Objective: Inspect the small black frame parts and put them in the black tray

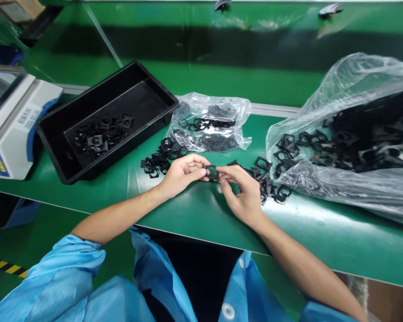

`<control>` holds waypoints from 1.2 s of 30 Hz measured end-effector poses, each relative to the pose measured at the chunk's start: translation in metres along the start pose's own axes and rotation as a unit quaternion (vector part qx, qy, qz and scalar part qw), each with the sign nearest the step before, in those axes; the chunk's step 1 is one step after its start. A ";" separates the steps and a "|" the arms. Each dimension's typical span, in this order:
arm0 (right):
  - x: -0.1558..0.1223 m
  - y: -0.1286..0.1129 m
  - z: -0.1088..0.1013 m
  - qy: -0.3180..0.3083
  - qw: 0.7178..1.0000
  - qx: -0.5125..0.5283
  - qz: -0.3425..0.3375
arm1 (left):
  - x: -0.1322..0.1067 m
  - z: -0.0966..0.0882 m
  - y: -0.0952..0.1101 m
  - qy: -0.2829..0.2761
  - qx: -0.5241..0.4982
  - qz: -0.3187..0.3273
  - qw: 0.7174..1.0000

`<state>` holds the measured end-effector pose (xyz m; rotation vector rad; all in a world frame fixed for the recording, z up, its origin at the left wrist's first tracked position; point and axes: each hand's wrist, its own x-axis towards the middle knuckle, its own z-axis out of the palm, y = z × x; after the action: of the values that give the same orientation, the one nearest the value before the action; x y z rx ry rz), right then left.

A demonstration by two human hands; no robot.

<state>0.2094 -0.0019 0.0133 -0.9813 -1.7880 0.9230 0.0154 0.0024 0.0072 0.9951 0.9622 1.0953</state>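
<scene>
Between my two hands, just above the green table, is a small black plastic part with a round hole [211, 175]. My left hand [184, 173] pinches its left side between thumb and fingers. On its right side, the fingertips of my right hand [241, 190] grip the same part. A pile of similar black parts [164, 156] lies beyond my left hand. More loose black parts [265, 181] spread beside and behind my right hand, partly hidden by it.
A black tray [144, 67] at the left holds a heap of black parts. Behind my hands lies a clear plastic bag [218, 138] with parts inside. A large open clear bag [336, 188] full of parts takes up the right. A white-and-blue scale-like device [16, 129] stands far left.
</scene>
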 end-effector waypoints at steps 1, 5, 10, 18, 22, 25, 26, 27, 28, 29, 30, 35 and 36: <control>0.000 0.000 0.000 0.003 0.998 0.041 0.040 | 0.000 0.000 0.000 0.008 0.010 0.019 1.000; 0.002 0.000 0.001 -0.006 0.978 0.131 0.161 | -0.004 0.002 -0.002 0.025 0.059 0.065 0.996; 0.002 -0.001 0.001 -0.012 0.977 0.122 0.176 | -0.005 0.001 -0.005 0.027 0.105 0.060 0.992; 0.006 -0.003 0.000 -0.014 0.972 0.143 0.188 | -0.004 0.001 -0.003 0.009 0.079 0.034 0.996; 0.010 -0.002 -0.001 -0.024 0.943 0.237 0.233 | -0.003 0.002 0.000 -0.006 0.049 0.010 0.999; 0.012 -0.003 -0.002 -0.045 0.929 0.265 0.255 | -0.002 0.002 0.001 0.005 0.037 -0.001 0.999; 0.013 -0.003 -0.002 -0.056 0.927 0.266 0.258 | -0.002 0.002 0.002 0.008 0.034 -0.005 0.999; 0.013 -0.004 -0.002 -0.065 0.926 0.265 0.260 | -0.002 0.002 0.002 0.009 0.033 -0.009 0.999; 0.014 -0.004 -0.003 -0.070 0.926 0.263 0.262 | -0.002 0.002 0.001 0.010 0.033 -0.012 0.999; 0.014 -0.004 -0.003 -0.071 0.926 0.261 0.262 | -0.001 0.002 0.001 0.012 0.032 -0.014 0.999; 0.014 -0.005 -0.004 -0.069 0.928 0.258 0.261 | -0.001 0.001 0.001 0.015 0.031 -0.014 0.999; 0.013 -0.006 -0.003 -0.062 0.935 0.242 0.251 | 0.000 -0.001 0.001 0.015 0.017 -0.028 0.999; 0.013 -0.005 -0.003 -0.062 0.935 0.242 0.251 | 0.000 -0.001 0.001 0.013 0.010 -0.034 0.999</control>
<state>0.2070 0.0079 0.0231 -1.0818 -1.3117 1.6826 0.0145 0.0030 0.0076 0.9596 1.0225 1.0450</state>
